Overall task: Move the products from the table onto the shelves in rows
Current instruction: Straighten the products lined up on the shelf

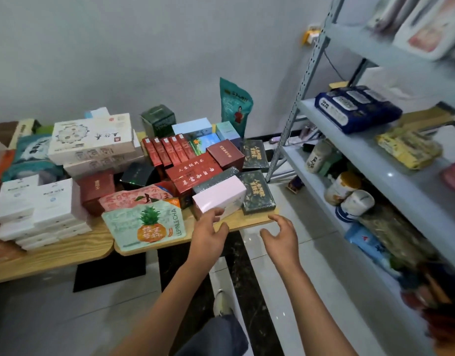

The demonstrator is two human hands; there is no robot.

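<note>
The shelves (390,160) stand right of the crowded table (67,249), partly stocked. The pink box (218,199) lies at the table's near right corner, tilted on a dark box (257,194). Left hand (208,233) and right hand (281,236) hover near it, fingers spread and relaxed, holding nothing. Grip both ends evenly; lift clear of neighbouring packs

The light wooden bench (249,220) carries packed goods. At its near edge lies a flat pouch printed with a pineapple (147,226); beside it sits a pale pink rectangular box (218,197) and a dark green patterned box (257,192). Stacked white flat boxes (36,209) occupy the left end. The grey metal shelf unit (390,173) holds a dark blue wrapped pack (357,109), a yellow packet (408,147) and pale cylindrical jars (349,194).
</note>
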